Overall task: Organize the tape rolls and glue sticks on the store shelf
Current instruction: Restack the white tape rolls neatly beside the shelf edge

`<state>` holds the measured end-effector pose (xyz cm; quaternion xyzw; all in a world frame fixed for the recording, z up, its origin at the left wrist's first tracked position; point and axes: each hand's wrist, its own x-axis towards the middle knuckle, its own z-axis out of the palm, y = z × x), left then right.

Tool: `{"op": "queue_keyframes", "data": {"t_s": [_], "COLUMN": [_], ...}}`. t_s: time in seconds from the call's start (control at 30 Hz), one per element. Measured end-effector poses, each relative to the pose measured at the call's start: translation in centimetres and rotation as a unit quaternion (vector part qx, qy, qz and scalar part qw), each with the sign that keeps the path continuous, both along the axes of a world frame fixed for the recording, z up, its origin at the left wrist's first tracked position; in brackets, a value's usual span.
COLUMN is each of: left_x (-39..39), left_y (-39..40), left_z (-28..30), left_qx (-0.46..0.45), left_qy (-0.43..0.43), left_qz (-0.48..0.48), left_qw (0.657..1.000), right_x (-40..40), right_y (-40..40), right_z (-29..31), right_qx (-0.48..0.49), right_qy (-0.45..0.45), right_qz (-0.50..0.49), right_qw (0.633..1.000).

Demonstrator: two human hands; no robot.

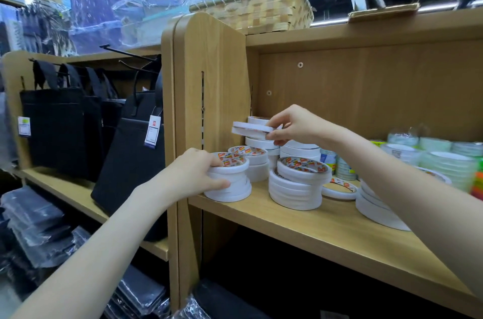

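Two hands are working among white tape rolls on a wooden shelf [326, 227]. The left hand [194, 175] is gripping the front-left stack of rolls [230, 185] at the shelf's near edge, its thumb lying against the side of the stack and its fingers curling over the top roll. The right hand [292, 126] is holding a pair of thin rolls [251, 130] flat in the air, pinching them at their right rim, just above a taller stack at the back [258, 142] that is standing close to the shelf's side panel [209, 78].

Between the two hands another short stack [251, 159] is showing its red and orange printed core. Below the right hand a wider stack [298, 185] is sitting slightly crooked, its upper rolls sliding off line. Just to the right of that, under the right forearm, a single roll [339, 189] is lying flat on the shelf board, and beside it a larger stack of rolls [376, 206] is partly hiding behind the arm. Farther right of the right hand, clear-wrapped rolls [444, 162] are crowding the back of the shelf.

Left of the left hand, black bags with price tags [78, 125] are hanging on the neighbouring unit. Above both hands, a woven basket [261, 7] is resting on top of the shelving.
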<state>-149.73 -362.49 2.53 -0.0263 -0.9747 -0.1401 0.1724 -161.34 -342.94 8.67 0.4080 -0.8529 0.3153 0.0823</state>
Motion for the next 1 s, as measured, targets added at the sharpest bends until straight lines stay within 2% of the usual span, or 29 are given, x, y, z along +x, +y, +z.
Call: {"op": "queue_keyframes", "data": {"t_s": [0.17,0.37,0.47,0.53,0.63,0.73,0.9,1.0], "left_x": [0.2,-0.2,-0.1,0.0,-0.4,-1.3,-2.0,-2.1], "left_y": [0.1,0.0,0.2,0.3,0.6,1.1,1.2,1.3], "left_z": [0.8,1.4,1.9,2.6,3.2,3.0,2.8,3.2], "left_qx": [-0.047,-0.062,-0.053,-0.005,0.039,0.013,-0.012,-0.022], "left_qy": [-0.028,-0.065,-0.082,-0.066,-0.008,-0.029,-0.053,-0.071], "left_qz": [-0.001,0.006,-0.002,-0.013,-0.02,-0.008,0.023,0.032], "left_qw": [0.998,0.996,0.995,0.998,0.999,0.999,0.998,0.997], "right_x": [-0.1,1.2,2.4,2.8,2.1,0.2,-3.5,-4.5], "right_y": [-0.4,3.2,4.8,4.9,3.6,0.2,-4.7,-5.1], "right_z": [-0.1,2.0,2.7,2.9,3.5,2.9,0.2,0.1], "right_qx": [0.074,0.165,0.266,0.332,0.29,0.238,0.335,0.33], "right_qy": [0.018,0.091,0.057,0.016,0.032,0.057,0.037,0.049], "right_qz": [-0.033,-0.101,-0.102,-0.09,-0.08,-0.062,-0.039,-0.04], "right_qw": [0.997,0.977,0.957,0.939,0.953,0.968,0.941,0.942]}}
